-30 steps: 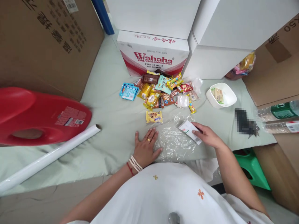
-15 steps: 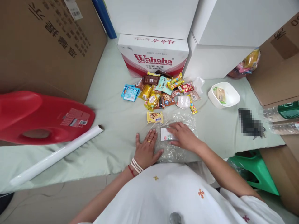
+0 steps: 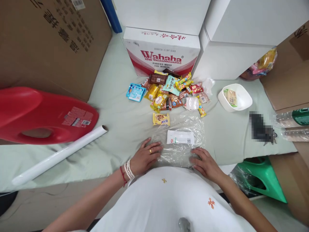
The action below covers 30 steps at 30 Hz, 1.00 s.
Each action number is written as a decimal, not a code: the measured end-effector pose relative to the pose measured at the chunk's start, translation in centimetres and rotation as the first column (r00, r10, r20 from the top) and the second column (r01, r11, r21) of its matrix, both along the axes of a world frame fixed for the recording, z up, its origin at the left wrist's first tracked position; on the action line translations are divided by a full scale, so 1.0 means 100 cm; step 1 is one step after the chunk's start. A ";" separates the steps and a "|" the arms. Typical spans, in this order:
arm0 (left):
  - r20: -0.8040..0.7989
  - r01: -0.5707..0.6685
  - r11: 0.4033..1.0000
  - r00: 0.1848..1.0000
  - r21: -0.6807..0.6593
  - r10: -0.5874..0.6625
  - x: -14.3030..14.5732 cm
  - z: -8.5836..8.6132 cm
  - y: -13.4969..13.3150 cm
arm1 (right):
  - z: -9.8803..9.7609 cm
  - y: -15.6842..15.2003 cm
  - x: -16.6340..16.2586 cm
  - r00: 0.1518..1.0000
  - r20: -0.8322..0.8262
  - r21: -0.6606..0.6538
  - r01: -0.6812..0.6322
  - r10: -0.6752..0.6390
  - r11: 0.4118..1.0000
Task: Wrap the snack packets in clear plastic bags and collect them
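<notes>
A sheet of clear plastic film lies spread on the cloth in front of me. Across its middle rests a flat white packet with small print and a barcode. My left hand is at the film's left edge, fingers stretched out and apart, holding nothing. On the opposite side, my right hand touches the film's right edge with spread fingertips. Just beyond the film is a yellow cookie packet. Farther back sits a pile of wrapped snacks, with blue packs on its left.
A Wahaha carton stands behind the snacks. To the right are a white bowl holding a packet, a blurred dark item with keys, and plastic bottles. At left lie a white roll and a red jug.
My right hand has let go of the white packet, leaving it on the film, and drawn back toward the near right edge. My left hand has shifted left and slightly nearer.
</notes>
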<state>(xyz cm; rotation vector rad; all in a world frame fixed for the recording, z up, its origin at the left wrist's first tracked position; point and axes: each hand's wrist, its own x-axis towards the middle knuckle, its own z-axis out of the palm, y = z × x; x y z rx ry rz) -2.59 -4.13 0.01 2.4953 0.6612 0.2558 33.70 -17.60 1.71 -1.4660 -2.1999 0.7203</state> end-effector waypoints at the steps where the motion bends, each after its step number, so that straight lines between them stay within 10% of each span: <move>1: 0.015 -0.039 0.999 0.999 -0.011 0.039 0.004 0.002 0.004 | 0.001 0.004 0.002 0.998 -0.065 -0.010 -0.017 0.016 1.000; 6: 0.019 -0.226 0.973 0.974 -0.042 0.227 0.033 0.019 0.041 | 0.021 0.047 0.019 0.970 -0.194 -0.139 0.122 -0.148 0.983; 11: -0.076 -0.532 0.814 0.825 0.235 0.561 0.067 0.020 0.074 | 0.025 0.107 0.033 0.902 0.243 -0.062 0.381 -0.357 0.922; 17: 0.078 -0.680 0.666 0.715 0.308 0.694 0.065 0.022 0.063 | 0.031 0.169 0.000 0.894 0.354 0.122 0.249 -0.276 0.961; 23: -0.102 -0.275 0.929 0.946 0.247 0.307 0.082 0.028 0.022 | 0.020 0.216 -0.041 0.905 0.408 -0.105 0.180 -0.123 0.978; 30: -0.231 -0.208 0.965 0.942 0.162 0.241 0.109 0.009 0.013 | 0.041 0.181 -0.030 0.990 0.083 -0.156 -0.103 0.117 0.982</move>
